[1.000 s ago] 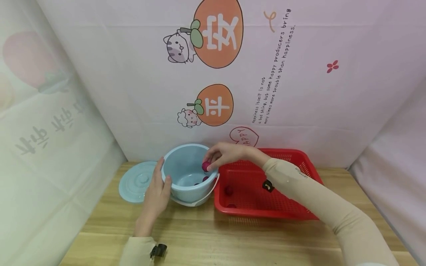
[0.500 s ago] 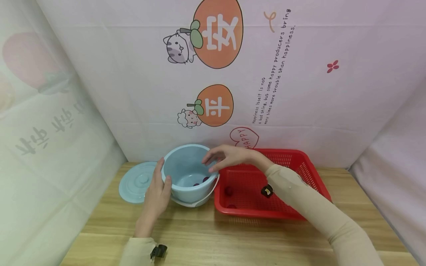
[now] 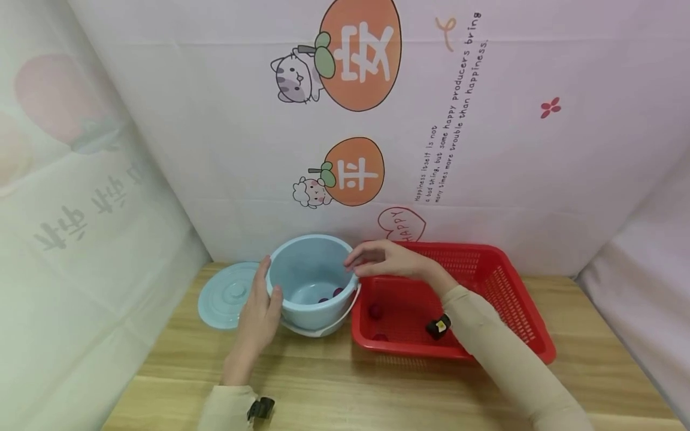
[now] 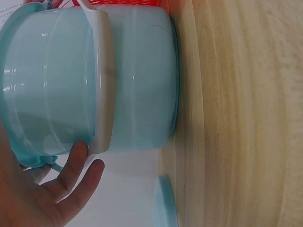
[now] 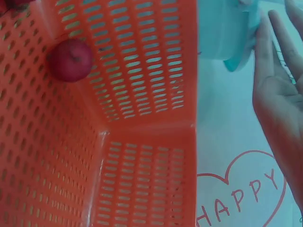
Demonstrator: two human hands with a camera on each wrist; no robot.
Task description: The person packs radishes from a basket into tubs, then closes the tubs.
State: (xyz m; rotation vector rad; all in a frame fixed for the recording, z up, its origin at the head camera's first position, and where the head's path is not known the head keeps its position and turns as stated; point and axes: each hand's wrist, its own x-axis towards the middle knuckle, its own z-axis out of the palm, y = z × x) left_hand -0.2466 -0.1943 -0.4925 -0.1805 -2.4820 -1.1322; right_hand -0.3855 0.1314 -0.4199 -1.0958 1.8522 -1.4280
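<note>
A light blue bucket (image 3: 315,316) stands upright, its pale handle (image 4: 105,80) hanging down along the front. My left hand (image 3: 256,318) rests against its left side, thumb and fingertips at the rim; in the left wrist view, fingertips are right at the handle. Dark red round fruits (image 3: 338,292) lie inside on the bottom. Over the bucket's right rim hovers my right hand (image 3: 396,261), fingers loosely bent and holding nothing. Beneath it is a red slotted basket (image 3: 415,349), where another dark red round fruit (image 5: 71,60) with a stem dimple lies near the left wall.
A round light blue lid (image 3: 229,296) lies left of the bucket on the wooden table (image 3: 334,395). The basket stands close by the bucket's right side. Behind both hangs a white printed cloth (image 3: 226,149), and similar cloth closes off the left and right sides.
My right hand has let go of a dark red fruit over the bucket, then drawn back rightwards to the rim. The left hand stays at the bucket. The head view has shifted slightly.
</note>
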